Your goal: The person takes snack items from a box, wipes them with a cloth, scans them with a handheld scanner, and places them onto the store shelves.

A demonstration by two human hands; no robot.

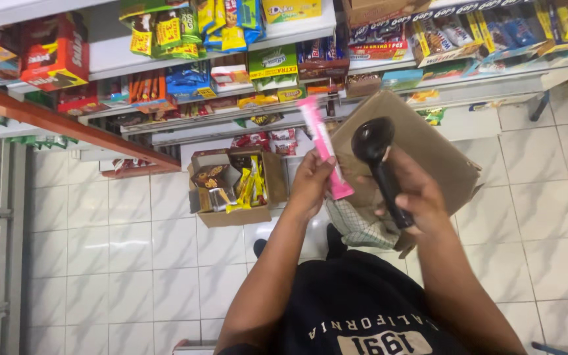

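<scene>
Your left hand [310,181] is clamped on a long, slim pink plastic packet [323,144], gripping it near its lower end so the packet rises tilted toward the shelves. Your right hand [415,194] is closed around the handle of a black handheld barcode scanner [379,164], whose rounded head points up and to the left, just beside the pink packet without clearly touching it. The two hands are near each other but apart.

Behind the scanner, a plain brown cardboard box [422,144] sits tilted, propped under your right hand; whether the hand helps to carry it cannot be told. Beneath it hangs a checked white and green cloth [356,227].

On the white tiled floor [133,263] stands a smaller open cardboard box [231,187] holding yellow and brown snack packets. White metal shelves [231,118] above it are stocked with colourful wrapped sweets and boxes. You wear a black shirt [363,302] with pale lettering.
</scene>
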